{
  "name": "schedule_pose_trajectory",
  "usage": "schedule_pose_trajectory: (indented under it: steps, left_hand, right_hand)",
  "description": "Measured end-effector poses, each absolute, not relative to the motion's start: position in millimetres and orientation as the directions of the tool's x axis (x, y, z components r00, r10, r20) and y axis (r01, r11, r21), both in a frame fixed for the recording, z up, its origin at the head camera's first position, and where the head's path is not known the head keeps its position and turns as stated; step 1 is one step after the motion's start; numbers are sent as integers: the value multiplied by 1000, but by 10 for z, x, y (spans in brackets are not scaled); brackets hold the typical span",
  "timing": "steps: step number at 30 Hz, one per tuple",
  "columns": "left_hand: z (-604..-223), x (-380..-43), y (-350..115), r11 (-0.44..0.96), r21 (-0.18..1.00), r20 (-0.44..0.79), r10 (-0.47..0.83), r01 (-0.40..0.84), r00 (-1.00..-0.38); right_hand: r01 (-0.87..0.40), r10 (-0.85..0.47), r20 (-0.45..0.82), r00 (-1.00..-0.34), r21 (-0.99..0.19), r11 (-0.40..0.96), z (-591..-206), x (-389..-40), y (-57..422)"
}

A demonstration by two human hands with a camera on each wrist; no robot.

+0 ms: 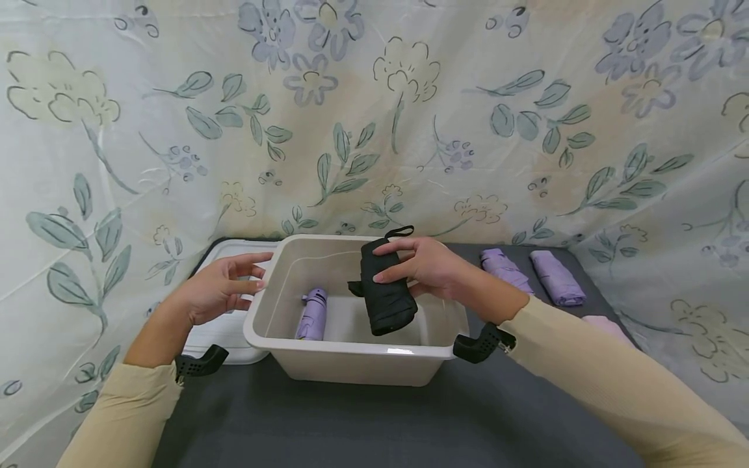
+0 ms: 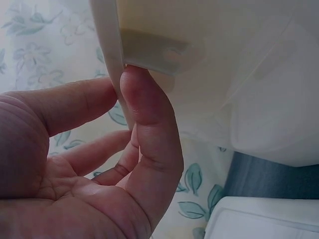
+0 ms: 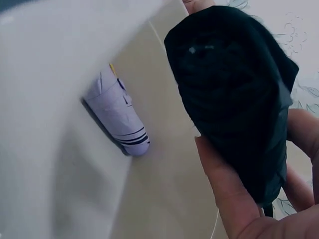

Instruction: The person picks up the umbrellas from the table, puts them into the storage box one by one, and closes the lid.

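My right hand [image 1: 430, 268] grips a black folded umbrella [image 1: 386, 292] with a wrist loop at its top, tilted over the inside of a beige plastic bin [image 1: 357, 351]. In the right wrist view the black umbrella [image 3: 229, 94] fills much of the frame, with fingers [image 3: 227, 184] along its side. A lilac folded umbrella [image 1: 313, 315] with dark stripes lies in the bin's left part. At the bin's left rim, my left hand [image 1: 219, 289] holds the edge by its fingertips. The left wrist view shows one fingertip [image 2: 142, 94] tucked under the rim.
A white lid [image 1: 219, 335] lies left of the bin, partly under it. On the dark tabletop [image 1: 351, 422] to the right lie two lilac folded bundles [image 1: 558, 278] and a pink item [image 1: 605, 324], partly hidden by my right sleeve. A floral curtain [image 1: 363, 130] hangs behind.
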State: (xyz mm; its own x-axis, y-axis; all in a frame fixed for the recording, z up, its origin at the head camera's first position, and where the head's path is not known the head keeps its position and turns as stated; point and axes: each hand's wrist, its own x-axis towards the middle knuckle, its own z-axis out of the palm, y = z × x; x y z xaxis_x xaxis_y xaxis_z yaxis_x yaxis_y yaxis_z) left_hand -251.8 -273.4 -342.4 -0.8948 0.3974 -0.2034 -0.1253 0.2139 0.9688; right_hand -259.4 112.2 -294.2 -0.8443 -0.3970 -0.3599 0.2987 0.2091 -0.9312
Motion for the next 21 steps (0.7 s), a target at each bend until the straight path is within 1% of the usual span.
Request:
schedule_pose_trajectory:
  steps: [7,14,21]
  left_hand:
    - [-3449,-2490,-2742,227,967,-202,391,-119,-898]
    - [-3463,-2462,-2751,229,968,-192,395,-107,-898]
    - [-3458,-2434,-2741,234,967,-185,392,-97,-901]
  right_hand:
    - [311,-395,-403,-825,-909,277,-2930,-2622,995]
    - [316,-400,-461,-792,-870,378,-2915,-2630,847]
    - [305,-370,-473,-800,-851,428,-2966,-2653,712]
